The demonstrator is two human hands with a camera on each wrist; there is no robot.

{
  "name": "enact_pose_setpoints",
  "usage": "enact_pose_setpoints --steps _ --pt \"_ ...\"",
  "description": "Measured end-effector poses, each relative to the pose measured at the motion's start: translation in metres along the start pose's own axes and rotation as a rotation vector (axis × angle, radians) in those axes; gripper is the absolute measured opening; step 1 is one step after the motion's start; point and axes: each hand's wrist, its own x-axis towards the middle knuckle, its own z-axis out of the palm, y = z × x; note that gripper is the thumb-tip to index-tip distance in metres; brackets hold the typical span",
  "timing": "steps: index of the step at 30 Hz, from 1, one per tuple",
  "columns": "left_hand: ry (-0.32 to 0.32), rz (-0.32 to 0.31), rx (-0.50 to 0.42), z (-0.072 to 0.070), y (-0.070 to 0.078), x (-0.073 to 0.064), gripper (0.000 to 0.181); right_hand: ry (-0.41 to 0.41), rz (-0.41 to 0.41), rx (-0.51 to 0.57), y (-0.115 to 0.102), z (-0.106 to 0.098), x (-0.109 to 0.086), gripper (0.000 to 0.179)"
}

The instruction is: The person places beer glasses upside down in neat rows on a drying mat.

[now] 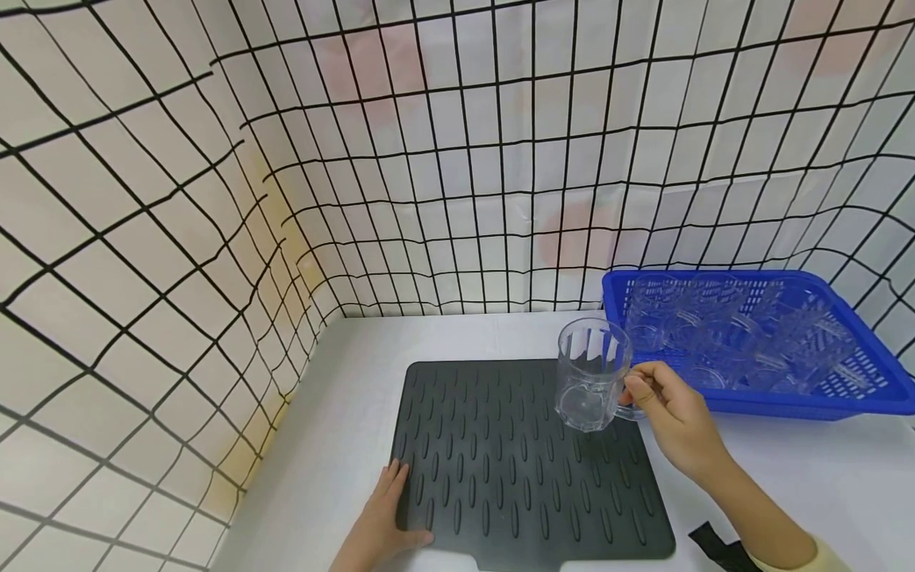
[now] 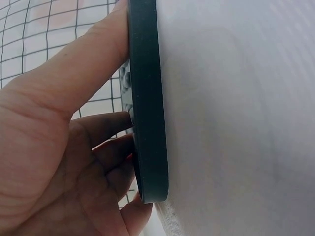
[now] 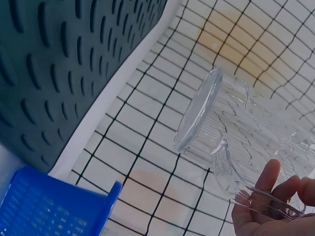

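Observation:
A clear mug [image 1: 592, 377] hangs upright above the right part of a dark grey drying mat [image 1: 500, 461] with raised oval ridges. My right hand [image 1: 675, 421] grips the mug by its handle, thumb on the near side. In the right wrist view the mug [image 3: 236, 123] is well apart from the mat [image 3: 59, 64], and the curled fingers [image 3: 268, 184] go round the handle. My left hand [image 1: 382, 512] rests at the mat's front left corner, fingers extended along the edge. Up close in the left wrist view, the thumb [image 2: 93, 59] touches the mat's rim [image 2: 150, 113].
A blue plastic basket [image 1: 758, 403] stands at the right, behind my right forearm, with several clear mugs [image 1: 729, 342] in it. A black wire grid [image 1: 465, 199] closes off the back and left sides. Beside my right sleeve lies a black strap [image 1: 722, 548] on the white table [image 1: 322, 413].

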Motion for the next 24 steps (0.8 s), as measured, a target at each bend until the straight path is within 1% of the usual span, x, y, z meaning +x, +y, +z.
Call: enact_pose_setpoints --steps 8,15,19,24 --pt "-0.001 0.013 -0.007 0.001 -0.001 -0.001 0.114 -0.027 -0.024 0.044 -0.001 0.010 -0.002 0.010" --pt "0.012 0.017 -0.010 0.002 -0.002 -0.001 0.114 -0.021 -0.091 0.115 -0.002 0.019 -0.001 0.010" --pt "0.014 0.018 -0.005 0.002 -0.003 -0.001 0.115 -0.020 -0.084 0.133 0.000 0.023 -0.002 0.010" --pt "0.012 0.012 -0.002 0.002 -0.002 -0.001 0.115 0.004 -0.071 0.147 -0.001 0.028 -0.003 0.010"
